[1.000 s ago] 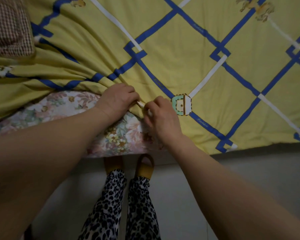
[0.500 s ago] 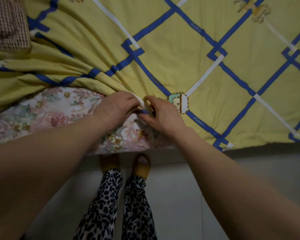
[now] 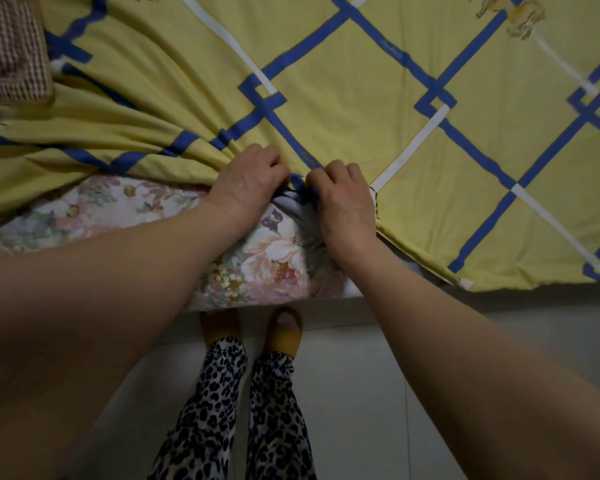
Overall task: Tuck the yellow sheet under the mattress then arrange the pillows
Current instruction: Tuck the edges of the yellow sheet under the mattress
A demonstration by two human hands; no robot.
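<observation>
A yellow sheet [image 3: 343, 109] with blue and white diamond lines covers the bed. Its near edge is bunched between my hands at the bed's front edge. My left hand [image 3: 246, 183] grips the gathered edge, and my right hand [image 3: 345, 199] pinches the same fold just to its right. Below and left of the hands the floral mattress cover [image 3: 118, 216] is bared. To the right the sheet's edge hangs loose over the side. A brown checked pillow [image 3: 11, 50] lies at the far left corner.
I stand close to the bed on a pale tiled floor [image 3: 378, 393]. My legs in leopard-print trousers [image 3: 236, 410] and my yellow slippers [image 3: 284, 330] are right at the bed's edge.
Both hands have gathered more of the sheet's edge and drawn it up onto the bed, so more of the floral mattress cover shows. The small patch motif is now hidden behind my right hand.
</observation>
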